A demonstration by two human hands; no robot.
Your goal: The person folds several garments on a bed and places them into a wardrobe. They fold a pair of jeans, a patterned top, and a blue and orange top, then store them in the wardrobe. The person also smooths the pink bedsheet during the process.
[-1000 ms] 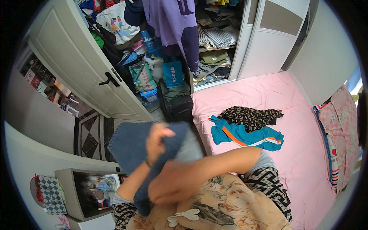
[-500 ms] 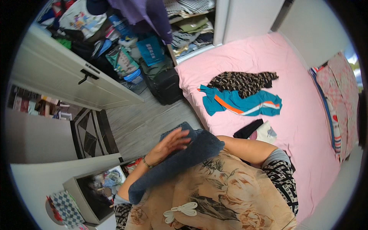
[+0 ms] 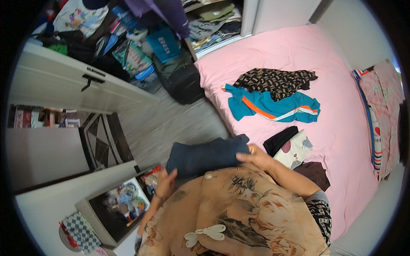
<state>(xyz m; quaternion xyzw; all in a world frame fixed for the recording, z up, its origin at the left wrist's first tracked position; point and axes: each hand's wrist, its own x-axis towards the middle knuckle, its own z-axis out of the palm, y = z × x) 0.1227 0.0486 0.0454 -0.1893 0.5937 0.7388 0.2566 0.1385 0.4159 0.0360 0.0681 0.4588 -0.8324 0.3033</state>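
Observation:
A folded dark blue denim garment [image 3: 207, 155] is held up in front of my body as a compact rectangle. My right hand [image 3: 257, 158] grips its right end, thumb on the near face and fingers behind. At the lower left corner is my left hand [image 3: 165, 183], its thumb against the cloth and its other fingers partly hidden. Below the bundle hangs my tan floral apron [image 3: 256, 205] with a white bow.
On the pink bed [image 3: 341, 170] lie a black patterned garment [image 3: 277, 81], a teal garment [image 3: 273, 104] with orange and white stripes, folded black and cream pieces [image 3: 292, 149], and a brown cloth [image 3: 314, 174]. An open drawer [image 3: 100, 205] stands at left; a black bag [image 3: 181, 85] sits beyond.
The denim garment has gone from a long strip draped over my right forearm to a shorter folded bundle. My left hand moved down to its left end; my right hand has come into view.

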